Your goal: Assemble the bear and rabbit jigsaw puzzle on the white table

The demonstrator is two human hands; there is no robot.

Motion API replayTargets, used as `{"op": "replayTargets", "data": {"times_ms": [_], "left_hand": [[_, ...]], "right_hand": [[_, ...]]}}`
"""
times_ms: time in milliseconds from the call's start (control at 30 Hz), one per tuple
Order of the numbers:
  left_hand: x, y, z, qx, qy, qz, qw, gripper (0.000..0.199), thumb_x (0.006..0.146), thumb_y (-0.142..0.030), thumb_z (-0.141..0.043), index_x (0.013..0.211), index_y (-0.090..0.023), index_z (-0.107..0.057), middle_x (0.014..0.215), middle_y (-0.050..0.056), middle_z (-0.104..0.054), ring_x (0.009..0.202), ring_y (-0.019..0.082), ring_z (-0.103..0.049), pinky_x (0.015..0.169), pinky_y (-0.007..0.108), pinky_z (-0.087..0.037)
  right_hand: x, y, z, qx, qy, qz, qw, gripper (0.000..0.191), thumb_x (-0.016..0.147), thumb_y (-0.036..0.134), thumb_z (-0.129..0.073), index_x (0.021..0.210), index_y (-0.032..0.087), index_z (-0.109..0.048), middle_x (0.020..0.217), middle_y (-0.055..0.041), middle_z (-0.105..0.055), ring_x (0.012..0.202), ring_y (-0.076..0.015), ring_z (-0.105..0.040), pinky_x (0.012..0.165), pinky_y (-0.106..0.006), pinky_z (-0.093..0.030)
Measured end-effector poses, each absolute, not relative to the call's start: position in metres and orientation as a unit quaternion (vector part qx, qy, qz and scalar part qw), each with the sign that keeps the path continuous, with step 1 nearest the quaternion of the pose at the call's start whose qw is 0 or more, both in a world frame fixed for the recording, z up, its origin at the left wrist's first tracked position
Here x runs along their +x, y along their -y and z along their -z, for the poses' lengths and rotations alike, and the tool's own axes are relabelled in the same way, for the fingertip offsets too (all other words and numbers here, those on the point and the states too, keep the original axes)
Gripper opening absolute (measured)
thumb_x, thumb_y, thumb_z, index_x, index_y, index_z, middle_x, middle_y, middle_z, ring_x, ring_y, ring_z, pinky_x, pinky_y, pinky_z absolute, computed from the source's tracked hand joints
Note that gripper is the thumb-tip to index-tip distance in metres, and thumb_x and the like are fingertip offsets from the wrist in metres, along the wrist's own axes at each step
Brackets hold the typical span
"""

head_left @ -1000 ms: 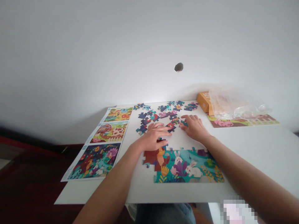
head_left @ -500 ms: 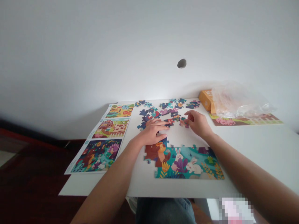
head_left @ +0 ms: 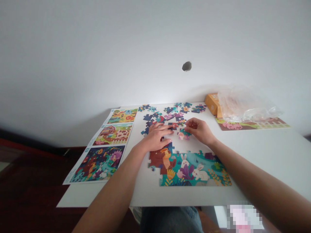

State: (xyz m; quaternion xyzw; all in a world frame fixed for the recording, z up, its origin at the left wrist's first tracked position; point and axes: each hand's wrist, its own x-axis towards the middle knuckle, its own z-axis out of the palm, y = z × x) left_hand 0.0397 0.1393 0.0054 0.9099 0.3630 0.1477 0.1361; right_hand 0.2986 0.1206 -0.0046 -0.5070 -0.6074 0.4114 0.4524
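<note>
My right hand pinches a teal and pink puzzle piece by its right edge, just above the tabletop or touching it; I cannot tell which. My left hand lies with fingers spread over the table, nearest to loose puzzle pieces and the upper left of the joined puzzle section. That section shows a bear, two white rabbits and plants, with an uneven upper edge. Several more loose pieces lie beyond both hands, some partly hidden by the left fingers.
A sheet with three printed pictures lies at the left of the white table. At the back right, an orange box and a clear plastic bag sit by a farm picture puzzle. A wall rises behind.
My right hand has drawn the teal and pink piece slightly left and nearer, turning its picture into view. My left hand stays nearly in place.
</note>
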Motion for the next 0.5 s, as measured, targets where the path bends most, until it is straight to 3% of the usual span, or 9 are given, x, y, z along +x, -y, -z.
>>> {"op": "replayTargets", "data": {"times_ms": [333,500], "left_hand": [[0.039,-0.139,-0.005,0.904,-0.379,-0.149,0.129,0.037,0.088,-0.04,-0.062,0.125,-0.033,-0.066,0.147,0.0,-0.052,0.135,0.031,-0.04,0.114,0.055,-0.028],[0.038,-0.14,-0.005,0.905,-0.375,-0.156,0.128,0.035,0.089,-0.039,-0.062,0.122,-0.031,-0.068,0.145,0.0,-0.055,0.132,0.03,-0.043,0.114,0.055,-0.03]], "right_hand": [[0.3,-0.119,0.003,-0.563,0.694,-0.269,0.361,0.019,0.081,0.034,-0.062,0.094,0.019,-0.065,0.069,0.0021,-0.06,0.062,-0.0135,-0.052,0.062,-0.027,-0.043],[0.318,-0.13,0.005,-0.63,0.705,-0.137,0.296,0.018,0.083,0.019,-0.056,0.095,0.018,-0.07,0.082,-0.0053,-0.067,0.076,-0.0178,-0.06,0.076,-0.03,-0.046]]}}
